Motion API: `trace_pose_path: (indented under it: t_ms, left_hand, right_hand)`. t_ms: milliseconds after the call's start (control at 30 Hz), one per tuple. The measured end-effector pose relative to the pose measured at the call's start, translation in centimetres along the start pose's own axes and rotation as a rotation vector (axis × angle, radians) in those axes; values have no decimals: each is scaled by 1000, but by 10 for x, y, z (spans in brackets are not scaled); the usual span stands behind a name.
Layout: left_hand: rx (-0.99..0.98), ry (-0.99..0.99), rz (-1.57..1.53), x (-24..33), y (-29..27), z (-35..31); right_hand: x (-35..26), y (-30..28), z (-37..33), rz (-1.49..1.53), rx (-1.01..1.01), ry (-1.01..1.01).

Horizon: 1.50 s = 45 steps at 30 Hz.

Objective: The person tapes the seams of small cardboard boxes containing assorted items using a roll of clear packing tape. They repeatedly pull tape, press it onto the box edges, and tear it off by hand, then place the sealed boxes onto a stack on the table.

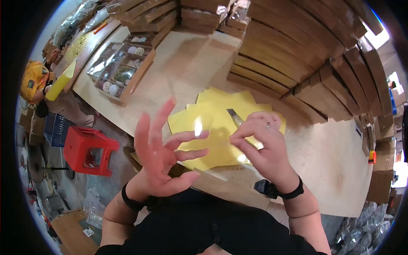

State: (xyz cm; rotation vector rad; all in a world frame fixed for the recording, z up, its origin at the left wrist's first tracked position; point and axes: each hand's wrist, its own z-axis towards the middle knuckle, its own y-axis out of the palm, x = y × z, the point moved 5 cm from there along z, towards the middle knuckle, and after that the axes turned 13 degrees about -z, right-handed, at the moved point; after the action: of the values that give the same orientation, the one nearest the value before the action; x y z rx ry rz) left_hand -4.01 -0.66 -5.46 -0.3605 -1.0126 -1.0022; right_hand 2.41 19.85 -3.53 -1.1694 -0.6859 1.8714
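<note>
A fanned pile of yellow sheets (221,98) lies on the pale table in front of me. Over its left side, my left hand (163,155) is raised with fingers spread apart, gripping nothing visible. My right hand (262,142) is closed above the pile's right side, thumb and forefinger pinched together; whatever is between them is too small or too clear to name. A flat tool with a dark, slanted tip (231,112) sticks out past the right hand's fingers; whether it is held or lies on the sheets, I cannot tell. Bright glints near the fingers hint at clear film.
Stacked brown cardboard boxes (276,51) wall the table's far right. A divided display box (121,70) with small decorations stands far left. Beyond the left edge are a red stool (89,151), a blue crate (56,128) and a person in yellow (36,80).
</note>
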Motion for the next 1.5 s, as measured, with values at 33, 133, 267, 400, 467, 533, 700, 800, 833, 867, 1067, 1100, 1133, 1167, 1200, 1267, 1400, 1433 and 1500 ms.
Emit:
trace_pose_path:
  t_ms: [33, 133, 267, 400, 467, 533, 700, 800, 833, 867, 1067, 1100, 1133, 1167, 1200, 1267, 1400, 1433, 1500]
  left_hand:
    - [-127, 44, 140, -2, -1, -10]
    - [-228, -100, 266, -12, -1, -28]
    - [-332, -176, 263, -31, 10, -33]
    - [-274, -173, 257, -40, 8, -30]
    - [-253, -178, 272, -43, 9, -26]
    - [-242, -166, 291, -46, 8, -22]
    - [-254, -201, 340, -54, 2, -25]
    - [-243, -182, 326, -58, 0, -28]
    - [-241, -169, 319, -58, -1, -28]
    - [-226, -175, 309, -58, -1, -28]
    - [-207, -187, 275, -60, -2, -32]
    - [-207, -182, 268, -59, -3, -31]
    - [-207, -178, 261, -57, -4, -29]
    - [-257, -135, 311, -52, -8, -24]
    - [-306, -93, 363, -45, -16, -20]
    - [-316, -44, 417, -29, -35, -21]
    - [-182, 8, 155, 2, -58, -20]
    - [-127, -79, 167, 8, -57, -17]
    - [-267, -26, 460, 22, -52, -4]
  right_hand:
    - [8, -3, -9, 29, -36, 85]
    - [26, -17, -33, 79, -208, 282]
    - [24, 3, -73, 624, -581, 594]
    - [16, 16, -90, 770, -672, 752]
    - [21, 24, -93, 717, -602, 711]
    - [22, 30, -96, 635, -544, 703]
    - [15, 33, -89, 167, -487, 527]
    - [4, 23, -90, -152, -233, 487]
    - [0, 19, -91, -231, -134, 500]
    - [-7, 19, -92, -283, -142, 410]
    - [-28, 33, -93, -264, -302, 161]
    - [-28, 36, -93, -201, -352, 186]
    - [-26, 39, -98, -205, -478, 196]
    - [-24, 38, -99, -177, -459, 211]
    - [-22, 35, -100, -149, -441, 224]
    - [-19, 26, -108, -73, -429, 302]
    - [5, 29, -159, 362, -154, 501]
    - [6, 32, -168, 485, -77, 538]
    - [14, 41, -198, 524, 28, 573]
